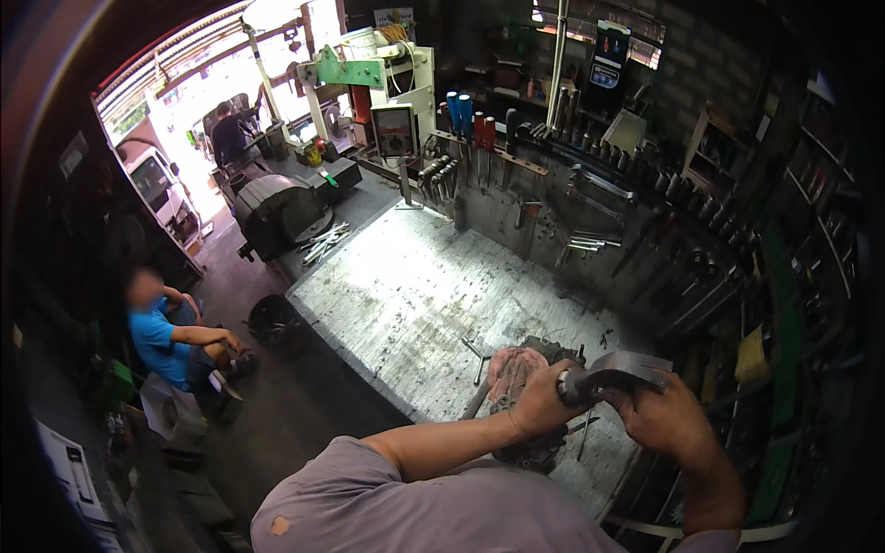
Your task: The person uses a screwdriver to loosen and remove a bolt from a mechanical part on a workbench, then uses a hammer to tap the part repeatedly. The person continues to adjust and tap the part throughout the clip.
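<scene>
Over the right near part of the metal-topped workbench (415,286), I hold up a dark grey metal part (622,370) with a rounded end and a curved, paler upper face; its exact kind is unclear. My left hand (541,403) is closed around its rounded left end. Fingers of my right hand (666,417) grip the other side from below and to the right. Beneath my hands lies a greasy metal assembly (530,452), largely covered by my left arm. A pink rag (514,367) rests beside it, close to a small T-shaped tool (477,359).
A bench vise (277,207) stands at the far left, near loose wrenches (324,241). Screwdrivers (466,112) and sockets hang along the back rack. A seated person in a blue shirt (157,336) is at the left, near a dark round bin (274,318). Another person (229,138) is farther off.
</scene>
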